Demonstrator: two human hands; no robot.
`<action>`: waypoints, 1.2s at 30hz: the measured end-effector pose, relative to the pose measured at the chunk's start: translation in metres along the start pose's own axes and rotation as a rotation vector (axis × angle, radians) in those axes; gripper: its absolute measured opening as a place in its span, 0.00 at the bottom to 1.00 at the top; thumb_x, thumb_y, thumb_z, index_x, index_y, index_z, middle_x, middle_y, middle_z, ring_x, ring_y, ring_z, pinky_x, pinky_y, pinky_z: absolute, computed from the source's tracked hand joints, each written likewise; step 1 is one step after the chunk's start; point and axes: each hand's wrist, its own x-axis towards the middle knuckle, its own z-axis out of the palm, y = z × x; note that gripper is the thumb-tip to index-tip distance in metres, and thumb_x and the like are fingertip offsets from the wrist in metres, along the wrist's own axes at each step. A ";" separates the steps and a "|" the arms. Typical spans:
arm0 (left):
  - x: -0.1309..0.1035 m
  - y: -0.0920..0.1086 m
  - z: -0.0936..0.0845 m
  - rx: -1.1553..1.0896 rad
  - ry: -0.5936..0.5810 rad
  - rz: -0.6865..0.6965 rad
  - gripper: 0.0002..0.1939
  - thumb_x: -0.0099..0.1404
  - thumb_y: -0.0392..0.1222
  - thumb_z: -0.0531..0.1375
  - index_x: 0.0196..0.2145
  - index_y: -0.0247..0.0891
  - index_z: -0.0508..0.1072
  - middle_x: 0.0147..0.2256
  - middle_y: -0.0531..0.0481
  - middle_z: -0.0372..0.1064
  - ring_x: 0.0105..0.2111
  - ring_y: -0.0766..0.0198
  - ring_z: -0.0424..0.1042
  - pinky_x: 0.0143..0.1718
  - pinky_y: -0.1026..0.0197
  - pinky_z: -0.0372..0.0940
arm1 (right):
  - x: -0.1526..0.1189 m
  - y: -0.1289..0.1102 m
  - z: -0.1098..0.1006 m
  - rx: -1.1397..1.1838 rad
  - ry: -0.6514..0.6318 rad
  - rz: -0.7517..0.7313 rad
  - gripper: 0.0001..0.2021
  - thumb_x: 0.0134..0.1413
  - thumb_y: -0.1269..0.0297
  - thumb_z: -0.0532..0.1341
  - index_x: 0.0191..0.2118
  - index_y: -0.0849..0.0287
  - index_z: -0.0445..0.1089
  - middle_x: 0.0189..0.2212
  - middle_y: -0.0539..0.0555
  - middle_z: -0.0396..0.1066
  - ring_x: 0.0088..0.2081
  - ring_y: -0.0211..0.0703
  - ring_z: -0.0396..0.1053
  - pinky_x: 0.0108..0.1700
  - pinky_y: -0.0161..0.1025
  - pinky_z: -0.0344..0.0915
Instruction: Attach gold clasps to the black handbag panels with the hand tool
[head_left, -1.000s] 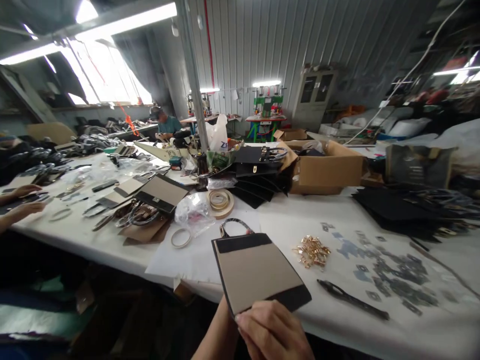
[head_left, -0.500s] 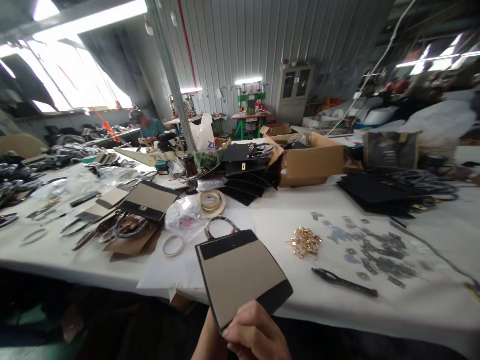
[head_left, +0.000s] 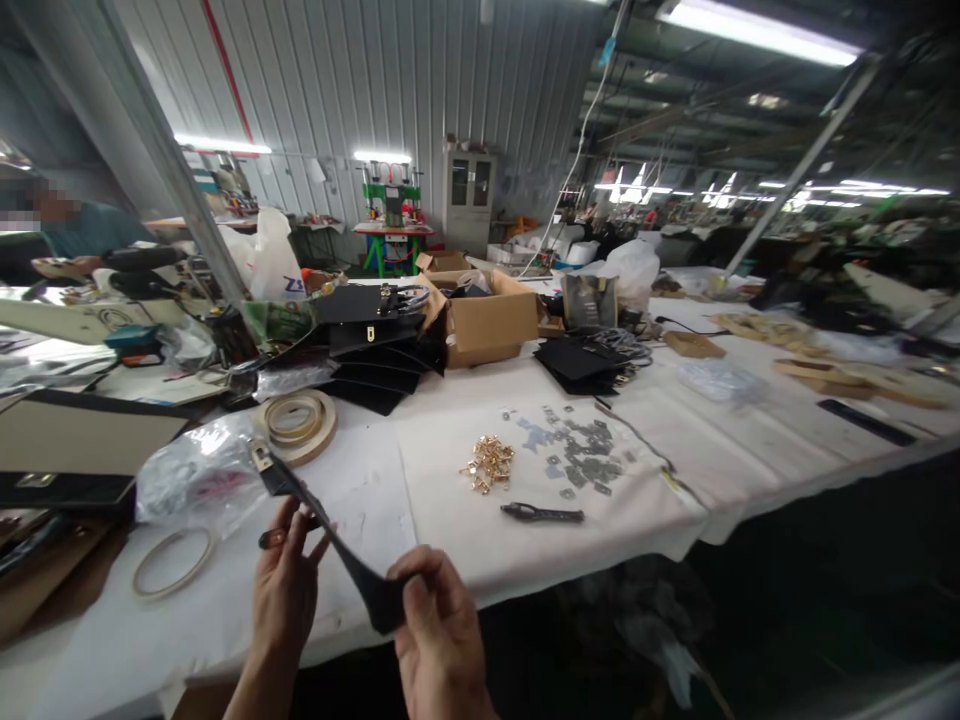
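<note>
A black bag panel [head_left: 337, 545] is held up over the table's front edge, turned nearly edge-on. A gold metal lock plate [head_left: 260, 456] shows at its far end. My left hand [head_left: 283, 585] grips it from the left side, and a dark brown looped piece [head_left: 272, 538] sticks out by those fingers. At the near corner, my right hand [head_left: 441, 625] pinches the panel between thumb and fingers. To the right lie a heap of small gold fittings [head_left: 489, 464], a black tool with a looped end [head_left: 541, 513] and scattered flat metal plates [head_left: 589, 452].
Tape rolls [head_left: 296, 420], a clear plastic bag [head_left: 199, 475] and a loose tape ring [head_left: 172, 563] lie to the left. Behind stand stacked black panels [head_left: 375, 365] and a cardboard box [head_left: 491, 328]. A co-worker [head_left: 90, 230] sits at the far left.
The panel has swung from lying face-on, beige side showing, to nearly edge-on, and moved left. My left hand has come into view beside it. The camera view has turned right.
</note>
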 end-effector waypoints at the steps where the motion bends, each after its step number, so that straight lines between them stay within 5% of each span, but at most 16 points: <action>1: 0.003 -0.001 -0.005 -0.027 0.010 -0.007 0.24 0.73 0.57 0.57 0.60 0.42 0.71 0.57 0.44 0.72 0.54 0.53 0.74 0.49 0.51 0.74 | 0.004 -0.003 -0.002 0.060 0.064 0.061 0.17 0.58 0.44 0.67 0.42 0.51 0.70 0.34 0.53 0.73 0.34 0.44 0.71 0.35 0.41 0.70; 7: 0.019 -0.019 -0.024 0.165 0.181 0.012 0.27 0.69 0.62 0.56 0.53 0.40 0.77 0.54 0.43 0.77 0.58 0.48 0.72 0.56 0.48 0.70 | 0.005 -0.001 -0.058 -0.041 0.289 0.141 0.19 0.55 0.46 0.71 0.43 0.53 0.71 0.39 0.51 0.74 0.39 0.41 0.72 0.42 0.38 0.73; 13: 0.024 -0.039 -0.029 0.502 0.056 0.001 0.25 0.70 0.58 0.52 0.48 0.40 0.81 0.49 0.43 0.80 0.54 0.47 0.75 0.61 0.46 0.63 | -0.006 -0.009 -0.135 -0.568 0.174 0.172 0.20 0.54 0.45 0.72 0.40 0.58 0.73 0.32 0.51 0.73 0.35 0.43 0.71 0.38 0.36 0.70; 20: 0.016 -0.048 -0.016 0.664 -0.002 0.007 0.25 0.71 0.57 0.50 0.44 0.42 0.82 0.44 0.43 0.81 0.48 0.46 0.77 0.52 0.50 0.66 | 0.066 -0.066 -0.194 -1.005 0.331 -0.161 0.19 0.57 0.46 0.66 0.43 0.58 0.75 0.43 0.60 0.78 0.45 0.52 0.74 0.50 0.43 0.70; 26: 0.012 -0.056 -0.020 0.723 -0.066 0.057 0.24 0.71 0.60 0.51 0.46 0.42 0.80 0.42 0.43 0.80 0.45 0.47 0.77 0.49 0.52 0.67 | 0.130 -0.068 -0.211 -1.344 0.188 -0.125 0.16 0.52 0.54 0.66 0.45 0.56 0.76 0.41 0.57 0.79 0.38 0.50 0.74 0.43 0.44 0.69; 31: 0.010 -0.057 -0.022 0.695 -0.077 0.115 0.25 0.71 0.61 0.52 0.45 0.41 0.79 0.44 0.43 0.80 0.46 0.47 0.77 0.53 0.52 0.67 | 0.141 -0.052 -0.212 -1.620 0.253 -0.031 0.14 0.55 0.57 0.64 0.47 0.53 0.74 0.41 0.54 0.79 0.38 0.48 0.75 0.40 0.42 0.65; 36: 0.009 -0.060 -0.022 0.678 -0.058 0.112 0.24 0.71 0.62 0.53 0.47 0.43 0.79 0.46 0.44 0.80 0.48 0.46 0.77 0.54 0.49 0.67 | 0.144 -0.053 -0.218 -1.594 0.254 -0.071 0.12 0.57 0.57 0.61 0.43 0.54 0.74 0.38 0.55 0.79 0.37 0.49 0.75 0.40 0.43 0.66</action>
